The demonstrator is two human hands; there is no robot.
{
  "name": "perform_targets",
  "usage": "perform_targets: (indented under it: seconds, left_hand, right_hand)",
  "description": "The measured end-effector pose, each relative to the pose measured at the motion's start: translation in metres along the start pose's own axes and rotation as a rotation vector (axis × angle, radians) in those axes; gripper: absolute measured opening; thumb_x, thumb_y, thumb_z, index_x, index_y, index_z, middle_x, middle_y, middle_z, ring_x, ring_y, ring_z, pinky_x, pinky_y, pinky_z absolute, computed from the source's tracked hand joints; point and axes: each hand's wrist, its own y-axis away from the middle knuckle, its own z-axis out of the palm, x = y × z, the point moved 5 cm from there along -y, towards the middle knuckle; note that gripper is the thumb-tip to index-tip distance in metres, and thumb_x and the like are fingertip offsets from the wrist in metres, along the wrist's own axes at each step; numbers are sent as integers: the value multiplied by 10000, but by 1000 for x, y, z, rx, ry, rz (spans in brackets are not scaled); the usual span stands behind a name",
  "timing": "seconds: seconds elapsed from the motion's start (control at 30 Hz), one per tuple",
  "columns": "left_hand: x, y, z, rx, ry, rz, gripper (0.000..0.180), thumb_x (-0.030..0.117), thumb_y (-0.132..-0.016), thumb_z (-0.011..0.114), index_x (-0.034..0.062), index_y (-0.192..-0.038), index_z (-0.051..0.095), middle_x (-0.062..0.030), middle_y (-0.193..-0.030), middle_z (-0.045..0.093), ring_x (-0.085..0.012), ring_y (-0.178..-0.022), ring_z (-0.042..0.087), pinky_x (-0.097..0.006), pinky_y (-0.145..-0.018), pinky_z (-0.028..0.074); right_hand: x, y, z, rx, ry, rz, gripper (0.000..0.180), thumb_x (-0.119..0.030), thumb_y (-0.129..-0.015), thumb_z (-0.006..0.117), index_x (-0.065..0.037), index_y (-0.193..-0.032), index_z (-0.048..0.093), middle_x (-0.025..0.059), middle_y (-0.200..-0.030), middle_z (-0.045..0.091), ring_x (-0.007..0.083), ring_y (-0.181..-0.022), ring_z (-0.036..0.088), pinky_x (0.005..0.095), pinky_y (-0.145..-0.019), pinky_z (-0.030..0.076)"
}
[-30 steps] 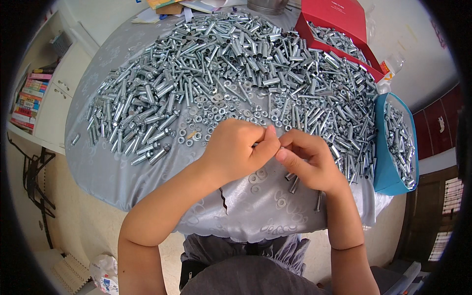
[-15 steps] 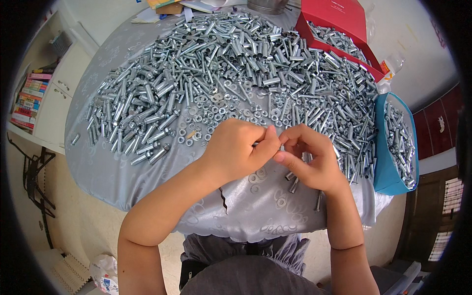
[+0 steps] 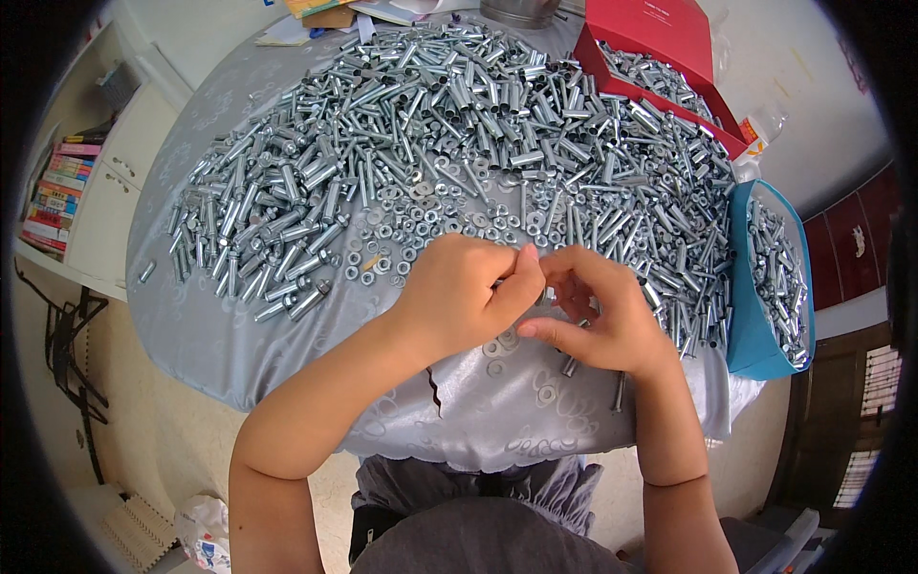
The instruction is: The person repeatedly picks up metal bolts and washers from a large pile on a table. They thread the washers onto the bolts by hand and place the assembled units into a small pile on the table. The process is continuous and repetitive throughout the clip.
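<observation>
Both hands, left hand [image 3: 459, 297] and right hand [image 3: 598, 320], pinch one small bolt [image 3: 547, 295] together; blue bag [image 3: 755, 325] partly filled (huge pile [image 3: 459, 124] left)

a heap of bolts [image 3: 459, 124] covers the far worktop [image 3: 220, 325]; washers [image 3: 402, 234] lie nearer, behind the hands. a box [image 3: 660, 48] sits far right, a tray [image 3: 765, 277] at the right edge.
</observation>
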Motion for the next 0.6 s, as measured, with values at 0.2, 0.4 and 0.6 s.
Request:
perform_targets:
  seconds: [0.2, 0.4, 0.6]
  left_hand:
    - [-3, 1, 2, 15, -15, 32, 372, 186, -825, 508, 25, -490, 487, -129, -433, 459, -310, -370, 451, -370, -361, 336]
    - [-3, 0, 1, -19, -5, -41, 389, 193, -826, 509, 27, -477, 470, -123, -425, 452, -299, -363, 447, -369, -361, 333]
    - [-5, 3, 3, 15, -22, 12, 394, 202, -835, 500, 27, -483, 476, -123, -429, 455, -297, -360, 441, -371, -362, 324]
  right_hand:
    - [12, 1, 3, -118, 99, -236, 196, -149, -743, 670, -14, -840, 567, 56, -650, 492, 166, -521, 459, 267, -487, 382]
    - [2, -1, 1, -7, 105, -147, 220, -216, -785, 627, -17, -852, 565, 74, -663, 500, 196, -545, 474, 297, -491, 389]
    - [2, -1, 4, -2, 111, -105, 222, -228, -787, 628, -23, -843, 563, 64, -679, 503, 195, -551, 483, 303, -497, 400]
